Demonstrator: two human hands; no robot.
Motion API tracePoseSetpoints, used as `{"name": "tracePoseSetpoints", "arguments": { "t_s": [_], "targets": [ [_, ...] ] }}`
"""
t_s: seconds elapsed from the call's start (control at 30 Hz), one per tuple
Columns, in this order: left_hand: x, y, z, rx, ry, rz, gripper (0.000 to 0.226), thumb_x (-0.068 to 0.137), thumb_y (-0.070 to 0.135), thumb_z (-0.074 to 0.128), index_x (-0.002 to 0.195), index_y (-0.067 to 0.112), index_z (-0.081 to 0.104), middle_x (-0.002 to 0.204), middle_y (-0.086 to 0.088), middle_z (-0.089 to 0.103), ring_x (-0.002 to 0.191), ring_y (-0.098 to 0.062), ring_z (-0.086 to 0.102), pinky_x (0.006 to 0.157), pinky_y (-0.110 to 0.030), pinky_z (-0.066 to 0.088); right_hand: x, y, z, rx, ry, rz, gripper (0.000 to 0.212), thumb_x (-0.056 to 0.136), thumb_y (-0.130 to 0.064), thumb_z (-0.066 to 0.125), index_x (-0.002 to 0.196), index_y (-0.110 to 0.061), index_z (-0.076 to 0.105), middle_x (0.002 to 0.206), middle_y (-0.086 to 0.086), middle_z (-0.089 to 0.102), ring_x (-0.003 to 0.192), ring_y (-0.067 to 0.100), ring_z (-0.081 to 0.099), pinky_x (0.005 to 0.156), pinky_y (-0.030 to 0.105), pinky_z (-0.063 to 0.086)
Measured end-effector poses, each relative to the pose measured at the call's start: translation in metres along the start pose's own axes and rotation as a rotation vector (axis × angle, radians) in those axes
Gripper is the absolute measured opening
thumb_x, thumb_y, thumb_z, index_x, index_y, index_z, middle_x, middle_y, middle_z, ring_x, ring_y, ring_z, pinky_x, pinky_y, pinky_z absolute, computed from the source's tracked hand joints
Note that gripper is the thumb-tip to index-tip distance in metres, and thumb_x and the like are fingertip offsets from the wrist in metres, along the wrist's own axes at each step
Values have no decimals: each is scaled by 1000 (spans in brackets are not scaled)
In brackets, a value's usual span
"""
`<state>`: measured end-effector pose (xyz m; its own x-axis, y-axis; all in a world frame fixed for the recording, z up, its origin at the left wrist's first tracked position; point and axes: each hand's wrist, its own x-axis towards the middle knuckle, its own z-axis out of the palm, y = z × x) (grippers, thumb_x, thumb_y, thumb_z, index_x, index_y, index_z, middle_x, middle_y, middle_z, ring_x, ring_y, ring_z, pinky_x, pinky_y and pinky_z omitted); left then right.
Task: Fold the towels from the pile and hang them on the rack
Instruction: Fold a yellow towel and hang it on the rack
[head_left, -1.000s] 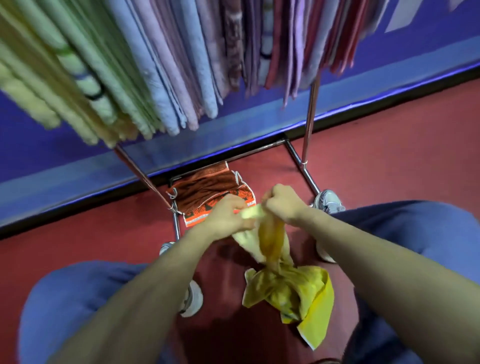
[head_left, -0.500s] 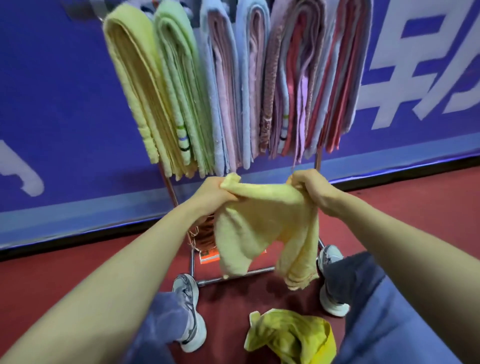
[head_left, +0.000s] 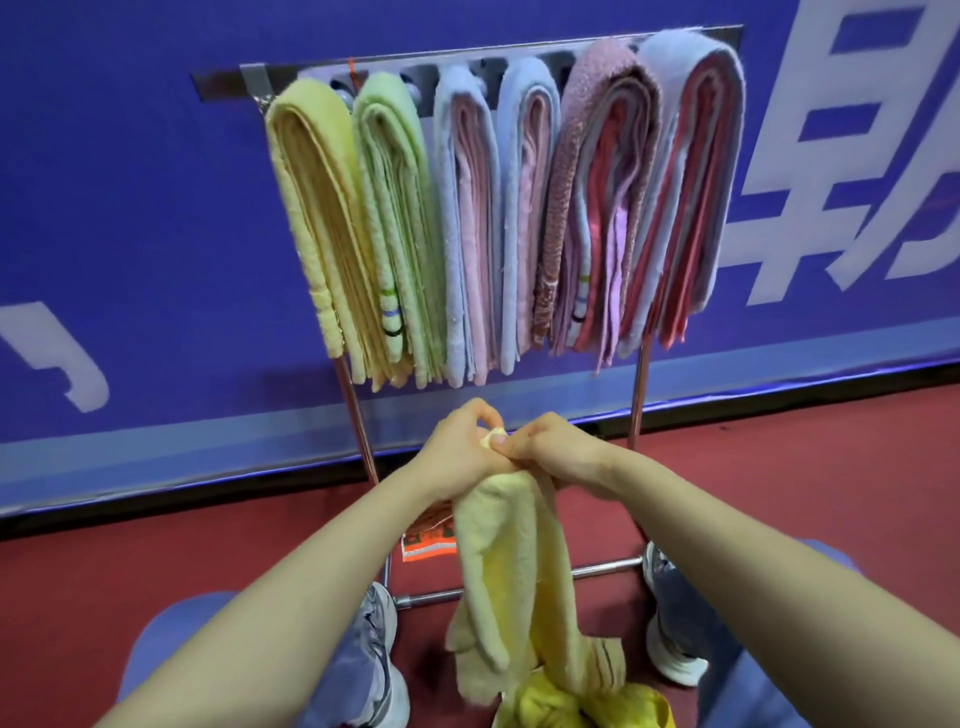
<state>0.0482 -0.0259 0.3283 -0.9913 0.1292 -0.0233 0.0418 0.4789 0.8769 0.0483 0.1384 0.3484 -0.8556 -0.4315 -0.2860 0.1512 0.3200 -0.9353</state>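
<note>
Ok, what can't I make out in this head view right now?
All head view.
Hidden: top corners of the pale yellow towel, buried in the left hand and right hand.
Cut off: the bright yellow towel on the floor, by the bottom edge.
Covered: bars of the rack, under the hung towels.
Blocked: the orange item at the rack base, behind the left wrist.

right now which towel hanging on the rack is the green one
The green towel hangs second from the left on the rack, between the yellow towel and a blue towel.
</note>
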Motion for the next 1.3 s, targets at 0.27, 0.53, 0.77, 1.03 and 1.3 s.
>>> {"name": "tracePoseSetpoints", "arguments": {
  "t_s": [0.27,0.53,0.77,1.03,1.3],
  "targets": [
    [-21,-39,3,-245,-163,-123,60,64,42,86,105,1,70,95,-6,75,83,-15,67,77,-30,53,12,0,9,39,183,-71,30,90,-5,55,62,-15,48,55,-2,37,47,9,31,42,20,25],
    [-56,-135,14,-78,-236,-298,22,74,25,80,55,20,70,59,11,52,58,-4,41,60,-26,31,15,6,-28,300,373,-1,18,66,-35,63,70,-19,56,71,7,47,70,21,44,68,34,35],
    [-30,-117,-40,477,-132,-277,37,88,33,72,58,23,54,55,9,43,59,-6,38,57,-27,33,15,44,-73,-229,442,37,39,90,-29,69,59,-17,49,58,-4,45,59,12,42,56,26,34],
    [18,88,-125,469,684,452,28,104,29,51,82,12,55,65,-2,54,66,-22,49,62,-39,33,-10,-95,-102,-221,1122,-680,22,102,-22,44,85,-8,44,69,-2,44,63,15,38,61,35,25],
    [-11,-17,-91,972,38,-92,38,99,57,46,78,25,51,98,-10,67,102,-36,61,74,-39,42,25,24,-79,-679,693,-50,16,99,-24,44,89,-12,44,85,19,56,95,46,59,70,40,38]
  ]
}}
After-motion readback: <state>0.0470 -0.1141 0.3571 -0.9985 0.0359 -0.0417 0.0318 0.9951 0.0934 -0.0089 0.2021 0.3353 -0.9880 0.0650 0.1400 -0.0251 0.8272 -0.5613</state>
